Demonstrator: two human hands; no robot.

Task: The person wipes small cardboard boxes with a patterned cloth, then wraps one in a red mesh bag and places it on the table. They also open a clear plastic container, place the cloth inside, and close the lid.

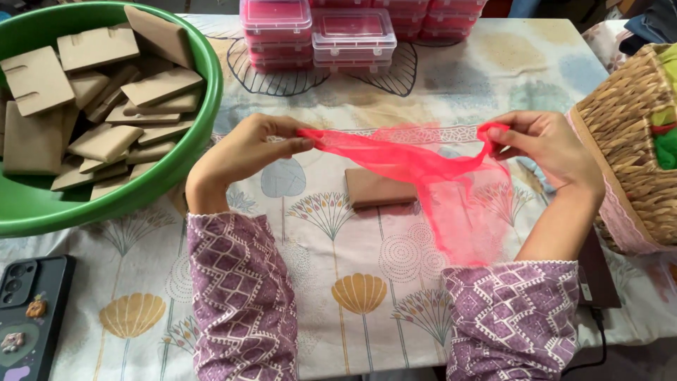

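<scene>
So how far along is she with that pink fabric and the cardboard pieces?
Early in this piece, it seems. Done: clear boxes with pink contents are stacked at the table's far edge. In hand: left hand and right hand stretch the sheer pink fabric above one cardboard card. Left: many bare cards fill the green basin.

Stacks of clear plastic boxes with pink insides (352,35) at the table's far edge, dark phone (32,310) face down at its near left corner

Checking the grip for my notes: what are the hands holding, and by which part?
Both hold a sheer pink cloth stretched between them: left hand pinches one end, right hand the other.
</scene>
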